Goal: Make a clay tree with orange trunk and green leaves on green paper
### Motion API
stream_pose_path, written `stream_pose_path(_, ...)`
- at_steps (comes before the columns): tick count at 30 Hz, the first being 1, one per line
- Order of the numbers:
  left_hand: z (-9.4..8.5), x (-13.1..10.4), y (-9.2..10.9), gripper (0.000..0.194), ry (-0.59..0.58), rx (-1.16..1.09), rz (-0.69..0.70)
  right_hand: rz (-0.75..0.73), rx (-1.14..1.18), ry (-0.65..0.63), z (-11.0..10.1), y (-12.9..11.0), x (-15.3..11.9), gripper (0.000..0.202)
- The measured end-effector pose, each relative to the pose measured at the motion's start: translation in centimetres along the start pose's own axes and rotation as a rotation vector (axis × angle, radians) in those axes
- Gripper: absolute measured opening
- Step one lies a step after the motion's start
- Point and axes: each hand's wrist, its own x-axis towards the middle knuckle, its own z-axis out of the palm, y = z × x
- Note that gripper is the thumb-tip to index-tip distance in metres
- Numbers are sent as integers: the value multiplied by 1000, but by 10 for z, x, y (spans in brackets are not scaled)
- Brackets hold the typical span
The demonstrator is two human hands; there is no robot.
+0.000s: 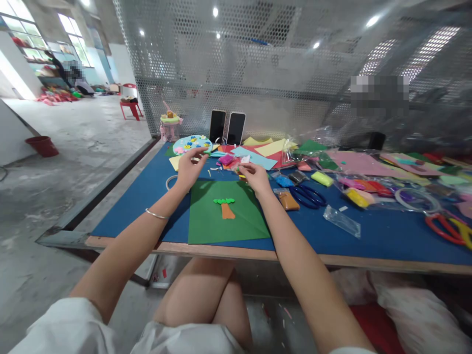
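Note:
My left hand (190, 169) is raised over the back edge of a dark green paper sheet (206, 228), its fingers pinched on a bit of bright green clay. My right hand (256, 178) hovers to the right, thumb and fingertips closed on a small green piece of clay (238, 168). On the sheet lies a flat clay tree: a brown trunk (227, 211) with a row of green lumps (223, 200) along its top. Fingers hide most of both held pieces.
Behind the hands are a light blue decorated disc (193, 143), two phones (236, 129) leaning on a perforated metal screen (265, 73), and coloured paper (258, 157). To the right lie blue-handled scissors (308, 195), a brown clay packet (288, 200) and a clear wrapper (342, 221).

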Motion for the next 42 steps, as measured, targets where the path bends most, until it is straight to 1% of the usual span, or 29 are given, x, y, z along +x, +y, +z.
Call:
stream_pose_path(4,9,-7,2,21,-75,-11,-5,-101,-232,-20,-1,0,0,7)
stream_pose_path(7,12,-10,3,22,-146,16,9,-140,-379,-87,0,1,-2,9)
stream_pose_path(9,12,-10,2,21,-240,50,35,-159,-449,-132,0,2,-3,11)
stream_pose_path(12,6,-8,2,14,-447,123,98,-193,-516,-169,1,2,-3,11)
stream_pose_path(14,0,-8,3,13,-571,177,138,-213,-542,-179,1,2,-4,12)
stream_pose_path(16,-6,-9,3,18,-667,222,164,-224,-555,-184,0,0,-5,15)
stream_pose_path(19,-9,-16,3,23,-769,276,187,-234,-541,-166,1,-4,-8,18)
stream_pose_path(22,-9,-21,4,15,-806,312,196,-236,-484,-123,4,-10,-11,17)
stream_pose_path(25,-9,-20,11,10,-781,315,194,-202,-391,-128,8,-15,-17,19)
stream_pose_path(26,-9,-19,15,9,-760,302,192,-179,-357,-158,9,-17,-19,21)
stream_pose_path(29,-13,-13,23,8,-668,214,173,-95,-283,-300,12,-19,-23,23)
stream_pose_path(31,-15,-11,23,7,-649,203,173,-56,-272,-367,13,-20,-23,22)
stream_pose_path(32,-16,-11,21,8,-673,225,181,-48,-281,-384,13,-20,-23,20)
stream_pose_path(33,-16,-11,18,13,-721,262,193,-50,-303,-400,12,-21,-21,18)
stream_pose_path(35,-16,-12,9,26,-842,327,212,-85,-378,-444,11,-22,-18,16)
stream_pose_path(36,-15,-13,5,29,-895,342,213,-113,-423,-474,11,-22,-16,16)
stream_pose_path(38,-12,-14,0,21,-957,335,192,-166,-498,-544,13,-22,-14,18)
stream_pose_path(40,-9,-16,-2,10,-927,289,134,-167,-512,-584,14,-22,-14,20)
stream_pose_path(42,-4,-16,-1,5,-859,239,76,-135,-499,-580,15,-19,-16,22)
